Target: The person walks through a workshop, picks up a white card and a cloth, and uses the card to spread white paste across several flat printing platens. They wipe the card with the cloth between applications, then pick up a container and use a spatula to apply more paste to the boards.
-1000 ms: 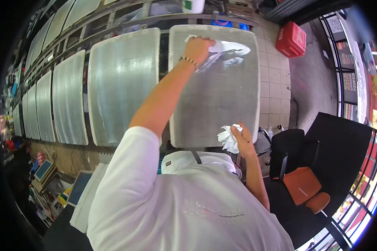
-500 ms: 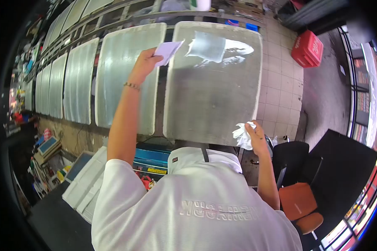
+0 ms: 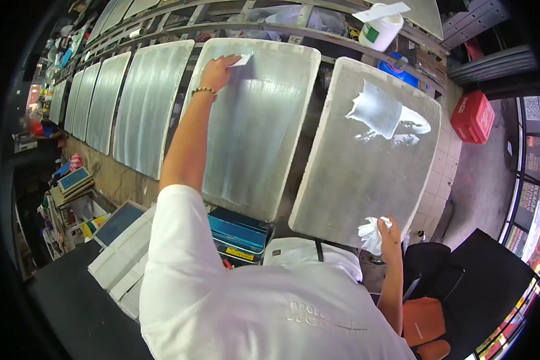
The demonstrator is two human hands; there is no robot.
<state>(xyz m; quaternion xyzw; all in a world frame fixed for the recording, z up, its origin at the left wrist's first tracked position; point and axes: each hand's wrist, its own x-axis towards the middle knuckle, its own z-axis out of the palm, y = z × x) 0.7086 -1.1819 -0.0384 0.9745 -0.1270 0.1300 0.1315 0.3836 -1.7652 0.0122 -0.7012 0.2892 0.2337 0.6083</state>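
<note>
My left hand [image 3: 216, 73], with a beaded bracelet at the wrist, holds a small white piece [image 3: 241, 60] against the upper part of a grey board [image 3: 258, 126]. My right hand [image 3: 391, 240] grips a crumpled bunch of white paper or cloth [image 3: 372, 235] near the lower edge of the rightmost board [image 3: 354, 174]. On that board's upper part lies a whitish sheet-like patch [image 3: 379, 109] beside a shiny wet smear [image 3: 415, 120].
More grey boards [image 3: 144, 105] line up to the left. Behind stand a white tub [image 3: 380, 30] and a blue object [image 3: 399, 73]. A red box [image 3: 473, 117] is at the right, black-and-orange chairs [image 3: 423, 318] lower right, white foam pieces [image 3: 126, 258] lower left.
The left hand has moved from the gap between two boards onto the second board from the right, carrying the flat piece. The view has shifted left. The right hand still grips the white bunch.
</note>
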